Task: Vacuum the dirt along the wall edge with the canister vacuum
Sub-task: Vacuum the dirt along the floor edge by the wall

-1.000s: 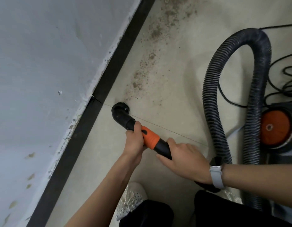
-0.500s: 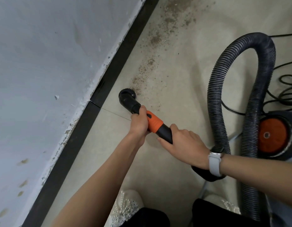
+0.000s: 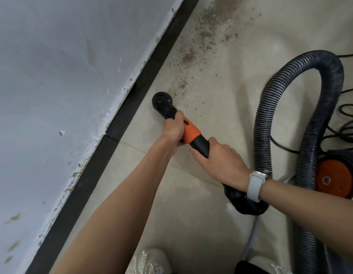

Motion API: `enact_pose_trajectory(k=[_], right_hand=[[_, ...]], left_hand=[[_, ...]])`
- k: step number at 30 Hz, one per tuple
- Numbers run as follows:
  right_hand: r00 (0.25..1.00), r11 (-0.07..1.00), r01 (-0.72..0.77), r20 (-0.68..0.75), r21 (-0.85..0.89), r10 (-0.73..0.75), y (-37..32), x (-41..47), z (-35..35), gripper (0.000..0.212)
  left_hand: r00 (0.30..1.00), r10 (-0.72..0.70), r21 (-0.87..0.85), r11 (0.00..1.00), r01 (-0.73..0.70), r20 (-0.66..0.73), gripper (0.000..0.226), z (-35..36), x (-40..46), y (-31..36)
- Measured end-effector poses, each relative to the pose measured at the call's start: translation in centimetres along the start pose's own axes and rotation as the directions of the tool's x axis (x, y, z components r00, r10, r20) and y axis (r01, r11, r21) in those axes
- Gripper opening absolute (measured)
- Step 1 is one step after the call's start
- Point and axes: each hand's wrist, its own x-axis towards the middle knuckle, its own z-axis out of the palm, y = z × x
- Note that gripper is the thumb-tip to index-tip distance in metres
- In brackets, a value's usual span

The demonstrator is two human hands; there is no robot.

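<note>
From the head camera: no brand, label or writing clear enough to read. Left hand (image 3: 172, 128) curled tight round the black and orange vacuum nozzle (image 3: 177, 119), up near the front. Right hand (image 3: 221, 161) curled round the black tube just behind the orange part, at about 4 o'clock from the left hand, with a white watch (image 3: 255, 186) on the wrist. Round brush tip (image 3: 161, 98) down on the floor (image 3: 221, 107), at about 11 o'clock from the left hand, just beside the black baseboard (image 3: 132, 107) under the grey wall (image 3: 52, 76). Brown dirt (image 3: 201, 40) spread on the floor from about 1 o'clock of the brush tip, running up along the wall edge, the nearest specks just beside the tip. Ribbed black hose (image 3: 320, 99) looping high at about 3 o'clock from the hands. Canister vacuum (image 3: 336, 178) with an orange round part at the right edge, near the right wrist. Black cord (image 3: 347, 113) lying behind it. White shoe (image 3: 149, 262) at 6 o'clock, at the bottom edge.
</note>
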Motion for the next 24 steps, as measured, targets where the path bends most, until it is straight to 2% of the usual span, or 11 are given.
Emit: enact_pose_trajectory(k=[11,15,24], right_hand=[[0.998,0.988,-0.070,0.002,0.140,0.070,-1.5,3.9,-1.6,0.042],[0.997,0.987,-0.068,-0.019,0.142,0.072,-1.8,4.9,-1.7,0.040],[0.995,0.995,0.095,-0.018,0.019,-0.095,-1.7,0.8,-0.1,0.038]], left_hand=[[0.998,0.011,0.084,0.996,-0.016,0.055,0.026,1.7,3.5,4.3],[0.997,0.017,0.092,0.995,-0.024,0.073,0.027,1.9,4.0,5.3],[0.995,0.038,-0.033,0.999,-0.041,-0.092,0.041,-1.3,0.5,1.6]])
